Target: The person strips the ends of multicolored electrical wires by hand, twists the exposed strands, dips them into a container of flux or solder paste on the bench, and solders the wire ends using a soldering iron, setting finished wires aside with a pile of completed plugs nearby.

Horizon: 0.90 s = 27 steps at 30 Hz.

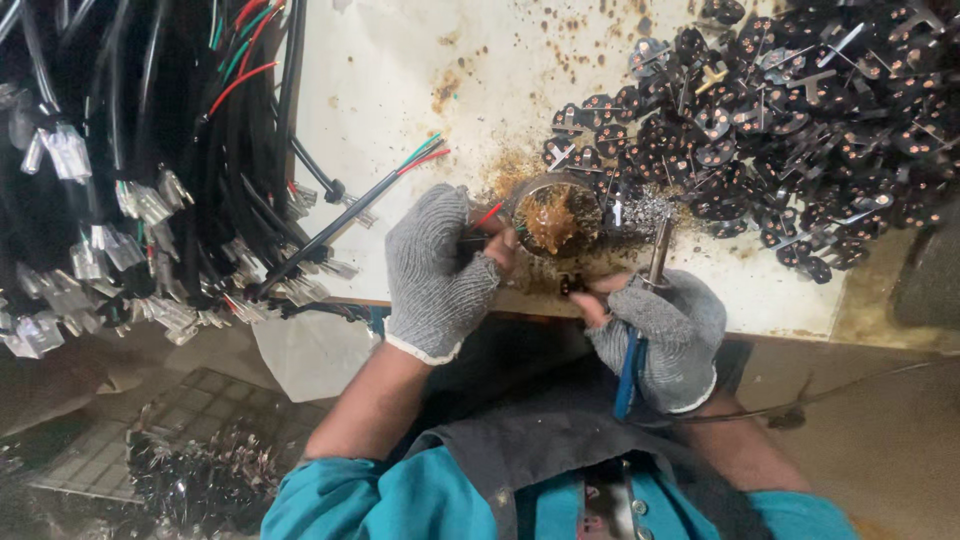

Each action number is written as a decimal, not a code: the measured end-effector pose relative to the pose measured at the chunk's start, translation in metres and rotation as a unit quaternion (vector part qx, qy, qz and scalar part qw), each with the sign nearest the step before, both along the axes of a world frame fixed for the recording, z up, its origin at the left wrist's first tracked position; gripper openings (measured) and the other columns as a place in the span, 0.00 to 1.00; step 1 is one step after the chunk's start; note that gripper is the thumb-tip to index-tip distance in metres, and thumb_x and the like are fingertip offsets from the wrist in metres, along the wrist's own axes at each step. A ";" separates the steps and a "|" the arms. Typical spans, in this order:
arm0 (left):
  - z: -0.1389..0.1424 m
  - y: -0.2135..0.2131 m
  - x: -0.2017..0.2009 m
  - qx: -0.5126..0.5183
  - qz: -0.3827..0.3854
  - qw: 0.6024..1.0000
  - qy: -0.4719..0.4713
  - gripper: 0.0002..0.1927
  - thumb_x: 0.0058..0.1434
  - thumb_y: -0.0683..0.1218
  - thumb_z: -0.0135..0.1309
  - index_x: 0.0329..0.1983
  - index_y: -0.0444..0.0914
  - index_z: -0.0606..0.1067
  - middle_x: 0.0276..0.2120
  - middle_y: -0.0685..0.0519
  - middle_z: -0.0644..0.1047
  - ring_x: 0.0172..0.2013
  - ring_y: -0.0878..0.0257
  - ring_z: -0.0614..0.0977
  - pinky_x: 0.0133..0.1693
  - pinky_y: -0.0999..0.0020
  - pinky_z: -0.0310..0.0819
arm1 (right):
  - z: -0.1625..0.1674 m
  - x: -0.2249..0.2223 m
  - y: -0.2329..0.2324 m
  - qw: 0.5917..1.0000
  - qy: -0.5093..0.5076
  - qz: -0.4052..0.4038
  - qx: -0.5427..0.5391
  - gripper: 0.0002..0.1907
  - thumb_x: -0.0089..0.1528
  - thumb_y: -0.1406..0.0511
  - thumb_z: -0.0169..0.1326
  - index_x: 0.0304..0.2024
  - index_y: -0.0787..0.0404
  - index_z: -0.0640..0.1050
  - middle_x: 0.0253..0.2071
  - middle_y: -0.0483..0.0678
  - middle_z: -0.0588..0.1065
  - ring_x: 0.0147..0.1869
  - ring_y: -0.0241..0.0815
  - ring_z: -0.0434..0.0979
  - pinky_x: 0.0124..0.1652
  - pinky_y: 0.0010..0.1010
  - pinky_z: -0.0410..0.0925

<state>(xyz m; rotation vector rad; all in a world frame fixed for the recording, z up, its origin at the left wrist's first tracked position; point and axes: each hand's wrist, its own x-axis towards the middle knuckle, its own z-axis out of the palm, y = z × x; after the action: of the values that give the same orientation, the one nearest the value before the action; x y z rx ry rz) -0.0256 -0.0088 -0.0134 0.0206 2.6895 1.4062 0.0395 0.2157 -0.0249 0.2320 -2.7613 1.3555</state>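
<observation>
— Why is the left hand [437, 272] tucked so close to that little round tin [556, 214]?

— I'd judge it's so the stripped wire ends reach the brown paste in it. The left grip is clenched on a black cable [330, 228], pinched between thumb and fingertips just beside the tin's rim, and the red and green cores point into the tin.

— Which way does the cable run?

— Its long axis goes diagonally: from the fingers up and right to a loose end showing coloured cores, and down and left toward the pile of black cables [150, 150] with clear-sleeved terminals on the left of the desk [400, 80].

— And the right hand [665, 335]?

— Its grip is closed around a soldering iron [645, 300] with a blue handle. The iron stands nearly upright in the picture, handle toward the person's body, metal shaft pointing away at the tin, tip near its right edge. Held like a pen, likely for control.

— The black things on the right?

— A heap of plug inserts [800, 110] with copper pins, within reach of the iron hand, I think for convenience
</observation>
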 end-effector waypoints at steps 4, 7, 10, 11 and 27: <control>-0.003 0.000 0.005 -0.020 -0.002 0.999 0.027 0.08 0.59 0.45 0.66 0.33 0.40 0.76 0.27 0.48 0.72 0.29 0.51 0.77 0.34 0.60 0.71 | 0.002 -0.003 -0.001 0.997 -0.015 0.042 0.068 0.11 0.56 0.67 0.70 0.27 0.57 0.77 0.26 0.49 0.76 0.30 0.47 0.78 0.34 0.36 0.69; 0.001 -0.003 0.018 0.031 0.019 0.998 0.056 0.07 0.61 0.42 0.63 0.34 0.40 0.74 0.28 0.49 0.72 0.28 0.53 0.78 0.33 0.61 0.72 | 0.003 -0.008 -0.005 0.989 -0.012 0.084 0.124 0.15 0.58 0.65 0.70 0.21 0.57 0.76 0.20 0.47 0.72 0.26 0.48 0.74 0.30 0.39 0.65; 0.007 -0.002 0.033 0.032 -0.071 0.996 0.051 0.10 0.55 0.43 0.63 0.32 0.39 0.72 0.27 0.48 0.71 0.28 0.48 0.76 0.32 0.58 0.69 | 0.012 -0.009 -0.006 0.995 0.060 0.072 0.025 0.07 0.64 0.64 0.63 0.32 0.58 0.80 0.28 0.47 0.76 0.32 0.45 0.78 0.34 0.35 0.68; 0.008 0.000 0.037 0.018 -0.089 0.995 0.032 0.11 0.54 0.44 0.63 0.31 0.39 0.72 0.27 0.47 0.71 0.28 0.48 0.76 0.31 0.57 0.68 | 0.019 -0.007 -0.003 0.998 -0.009 0.045 -0.029 0.10 0.62 0.59 0.63 0.36 0.60 0.80 0.26 0.45 0.74 0.30 0.42 0.75 0.32 0.33 0.66; 0.006 0.022 0.041 -0.073 -0.163 0.984 0.028 0.11 0.50 0.47 0.65 0.36 0.43 0.77 0.29 0.49 0.74 0.30 0.48 0.79 0.31 0.54 0.71 | -0.022 0.049 0.051 0.986 0.020 0.157 0.050 0.20 0.56 0.54 0.64 0.43 0.60 0.81 0.29 0.48 0.74 0.34 0.51 0.74 0.33 0.43 0.65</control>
<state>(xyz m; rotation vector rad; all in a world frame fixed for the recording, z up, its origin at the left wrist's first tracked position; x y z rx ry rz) 0.0153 0.0134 -0.0072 0.4721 2.6686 1.1267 0.0889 0.2664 -0.0465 0.7176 -2.8512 1.2516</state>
